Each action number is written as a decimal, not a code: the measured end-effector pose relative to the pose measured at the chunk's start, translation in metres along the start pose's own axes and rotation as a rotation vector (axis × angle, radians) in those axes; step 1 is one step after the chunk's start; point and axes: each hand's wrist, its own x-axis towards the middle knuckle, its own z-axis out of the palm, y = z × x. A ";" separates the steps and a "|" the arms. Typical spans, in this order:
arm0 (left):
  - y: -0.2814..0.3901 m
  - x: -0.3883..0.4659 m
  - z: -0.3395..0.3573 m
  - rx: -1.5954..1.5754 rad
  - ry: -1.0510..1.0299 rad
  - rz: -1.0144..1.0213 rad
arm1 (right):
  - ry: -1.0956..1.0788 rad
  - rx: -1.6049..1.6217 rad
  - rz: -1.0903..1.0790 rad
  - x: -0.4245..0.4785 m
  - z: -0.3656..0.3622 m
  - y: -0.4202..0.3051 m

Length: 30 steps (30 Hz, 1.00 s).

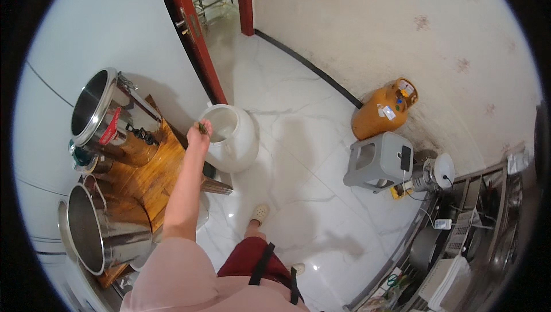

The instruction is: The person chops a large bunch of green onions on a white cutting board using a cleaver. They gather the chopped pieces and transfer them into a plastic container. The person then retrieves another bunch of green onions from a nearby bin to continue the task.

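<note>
My left hand [200, 131] reaches forward over the near left rim of a large white plastic barrel [241, 148], its fingers curled around a small green leafy piece [203, 128]. The barrel stands open on the floor, and its inside shows pale. Left of my arm, a wooden table [165, 161] bears a tall open stainless steel pot with a black tap [142, 134] and a second open steel pot [127, 239]. My right hand is out of view.
A half-open red door [200, 49] stands beyond the barrel. At the right are an orange gas cylinder [374, 116], a grey plastic stool [374, 161] with a phone on it, and a metal rack [473, 183] with pans and baskets.
</note>
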 end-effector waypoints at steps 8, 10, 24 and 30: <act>-0.003 0.193 0.030 1.002 0.404 0.070 | 0.207 -0.168 -0.041 -0.106 0.106 0.019; 0.001 0.193 0.041 1.647 0.471 0.122 | 0.210 -0.234 -0.088 -0.115 0.110 0.015; 0.022 0.195 0.008 2.680 -0.077 0.258 | 0.087 0.070 0.097 -0.149 0.044 0.036; 0.033 0.192 -0.030 2.361 -0.368 0.662 | 0.020 0.726 -0.063 -0.182 -0.072 0.079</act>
